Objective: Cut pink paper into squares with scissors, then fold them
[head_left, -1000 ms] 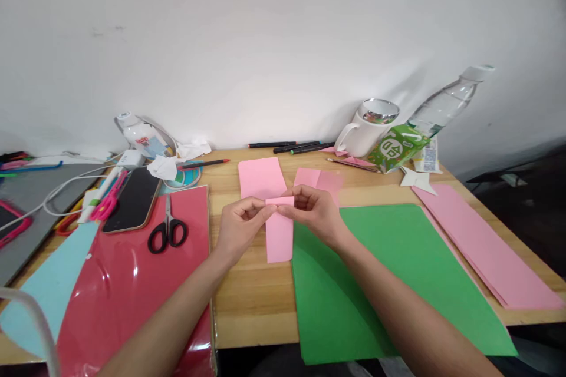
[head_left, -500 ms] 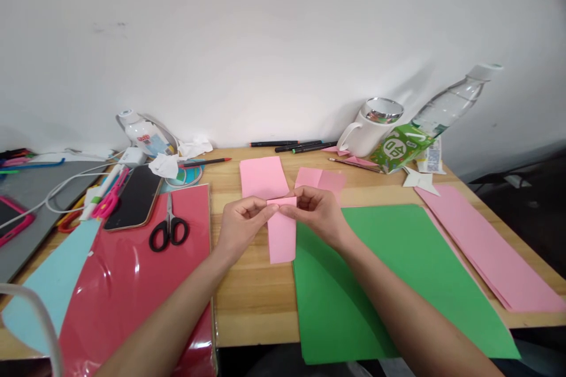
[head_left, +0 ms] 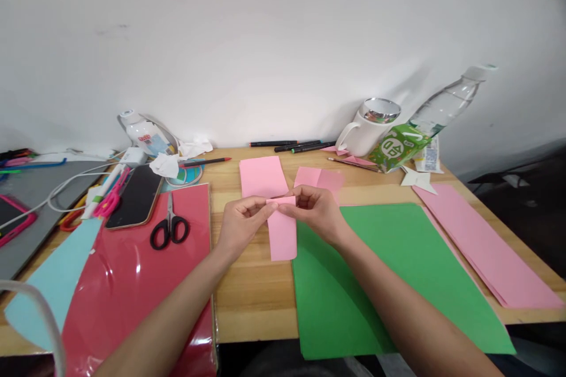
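Observation:
Between my two hands is a strip of pink paper (head_left: 283, 240), its top edge folded over and its lower part hanging toward me. My left hand (head_left: 243, 221) pinches the fold from the left with thumb and fingers. From the right, my right hand (head_left: 318, 212) pinches the same fold, the two thumbs nearly meeting. Just behind lies a stack of pink paper (head_left: 263, 175), partly covered by my fingers. A creased pink sheet (head_left: 316, 177) sits behind my right hand. Under my right forearm is a large green sheet (head_left: 398, 271).
To the left, black-handled scissors (head_left: 169, 227) lie on a red pack of paper (head_left: 145, 283), near a phone (head_left: 135, 197). Along the wall are pens (head_left: 305, 146), a white mug (head_left: 367, 129), a green carton (head_left: 400, 146) and a leaning bottle (head_left: 451, 103). Long pink strips (head_left: 486, 247) lie right.
Almost nothing differs. Both hands keep their pinch on the pink paper, and the view has shifted very slightly.

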The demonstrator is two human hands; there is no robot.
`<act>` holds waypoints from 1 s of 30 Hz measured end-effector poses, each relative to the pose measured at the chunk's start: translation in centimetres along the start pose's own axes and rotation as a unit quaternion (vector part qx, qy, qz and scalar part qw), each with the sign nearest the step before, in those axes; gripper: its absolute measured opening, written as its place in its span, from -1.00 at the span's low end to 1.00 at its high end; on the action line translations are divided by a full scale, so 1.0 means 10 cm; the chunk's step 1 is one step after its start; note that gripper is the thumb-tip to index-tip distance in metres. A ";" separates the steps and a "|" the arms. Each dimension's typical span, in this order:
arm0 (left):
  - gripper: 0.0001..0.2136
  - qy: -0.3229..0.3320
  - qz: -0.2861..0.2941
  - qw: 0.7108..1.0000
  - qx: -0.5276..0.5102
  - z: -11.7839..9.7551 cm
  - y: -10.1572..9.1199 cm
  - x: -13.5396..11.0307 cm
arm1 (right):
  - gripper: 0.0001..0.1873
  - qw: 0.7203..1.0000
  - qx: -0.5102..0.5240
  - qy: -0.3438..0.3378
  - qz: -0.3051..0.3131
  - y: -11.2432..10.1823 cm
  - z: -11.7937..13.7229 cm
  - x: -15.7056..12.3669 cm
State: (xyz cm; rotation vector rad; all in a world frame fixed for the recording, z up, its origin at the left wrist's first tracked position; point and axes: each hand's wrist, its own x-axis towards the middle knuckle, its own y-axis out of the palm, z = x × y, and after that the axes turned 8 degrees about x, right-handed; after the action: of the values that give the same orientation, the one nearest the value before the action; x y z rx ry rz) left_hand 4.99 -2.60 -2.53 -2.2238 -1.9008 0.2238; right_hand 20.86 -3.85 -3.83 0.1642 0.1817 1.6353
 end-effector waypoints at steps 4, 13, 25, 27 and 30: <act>-0.83 -0.001 0.006 1.000 0.006 0.01 -0.01 0.00 | -0.65 1.000 0.004 0.003 0.006 0.00 -0.01 0.00; -0.81 -0.002 0.021 1.000 0.003 0.00 -0.02 0.01 | -0.63 1.000 0.016 0.020 0.008 0.00 0.00 0.00; -0.83 0.025 -0.011 0.999 0.037 0.04 -0.04 0.00 | -0.72 0.993 0.099 0.061 0.013 -0.05 0.01 0.03; -0.84 0.025 -0.015 0.999 0.038 0.04 -0.05 -0.01 | -0.74 0.993 0.104 0.055 0.007 -0.05 0.02 0.02; -0.86 0.022 -0.010 0.999 0.021 0.02 -0.04 -0.01 | -0.75 0.994 0.097 0.048 0.001 -0.05 0.05 0.02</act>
State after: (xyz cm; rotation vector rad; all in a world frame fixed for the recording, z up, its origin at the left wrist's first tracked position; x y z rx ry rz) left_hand 4.53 -2.62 -2.61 -2.1645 -1.8764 0.2074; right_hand 21.48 -3.66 -3.47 0.2340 0.4140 1.6280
